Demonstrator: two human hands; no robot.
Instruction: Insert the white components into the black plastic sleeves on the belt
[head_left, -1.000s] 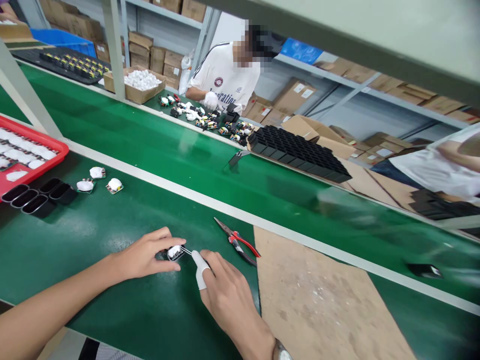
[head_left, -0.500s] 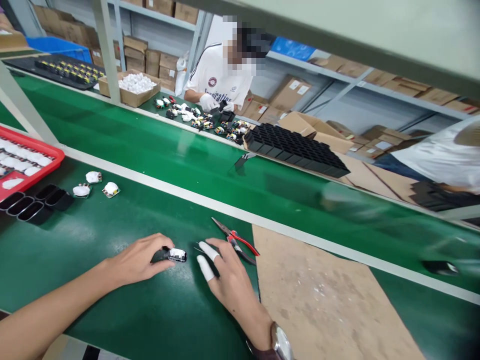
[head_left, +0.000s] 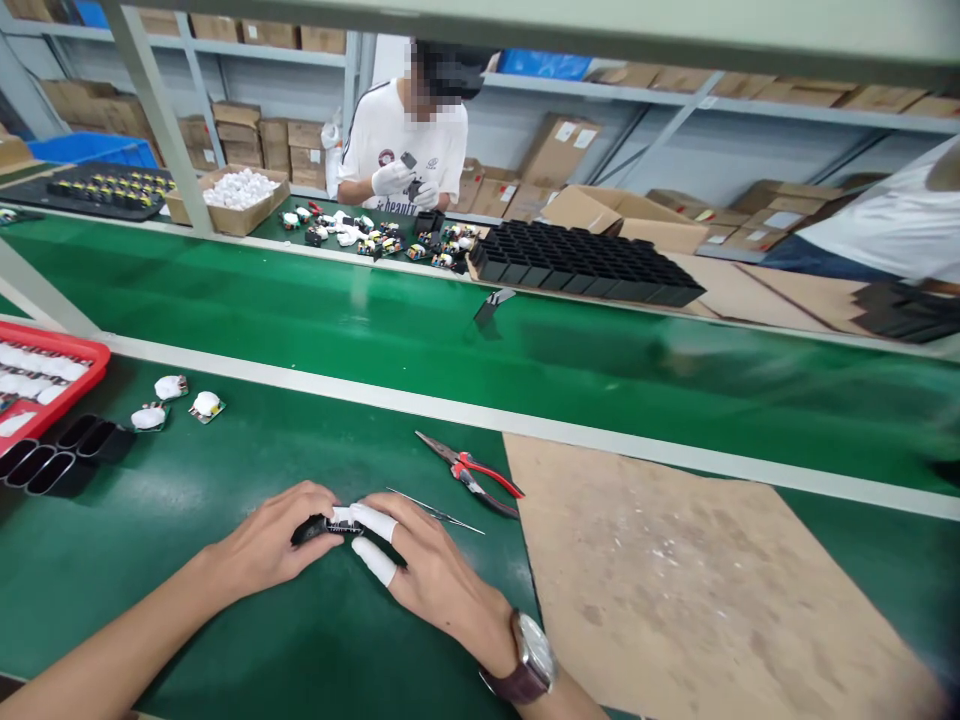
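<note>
My left hand [head_left: 274,535] is closed around a small black plastic housing [head_left: 309,528], which lies sideways just above the green table. A circuit board with a white covering [head_left: 343,518] shows at the housing's right-hand end. On that board my right hand [head_left: 427,560] closes its thumb and forefinger, both in white finger cots; the fingers hide part of it. Just behind the right hand lies a pair of thin metal tweezers [head_left: 442,516]. Farther back are long-nose pliers [head_left: 472,472] with red and black handles, their jaws pointing to the upper left.
Several empty black housings [head_left: 64,455] stand at the left beside a red tray [head_left: 97,365] of white-covered boards. Three loose boards [head_left: 171,387] lie nearby. Cardboard [head_left: 645,560] covers the right side. Beyond the green conveyor [head_left: 300,290], a gloved co-worker [head_left: 405,150] handles small parts.
My right hand has moved left onto the board at the housing's end. The tweezers now lie bare on the table. The view has shifted, and the co-worker's hands have risen.
</note>
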